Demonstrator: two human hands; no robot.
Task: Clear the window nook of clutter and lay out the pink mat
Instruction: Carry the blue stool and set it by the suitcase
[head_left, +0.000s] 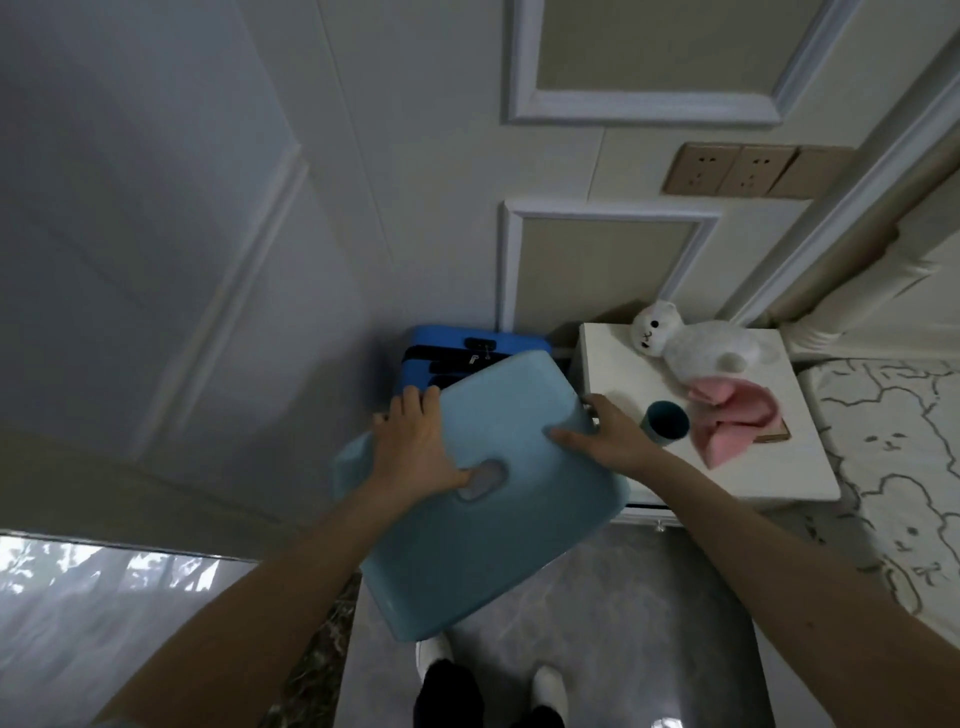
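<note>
Here, both hands' grip around light-blue stool (488, 488); suitcase (467, 353) behind, nightstand (727, 478) beside.

Both hands (415, 452) (615, 434) grip a light-blue stool (498, 499)

— What is the clutter?
— A pale blue plastic stool (498, 467), tilted, seat up, off the floor, just beside the bedside cabinet (613, 358).
— Any pink?
— Pink cloth (727, 415), crumpled on that cabinet.
</note>
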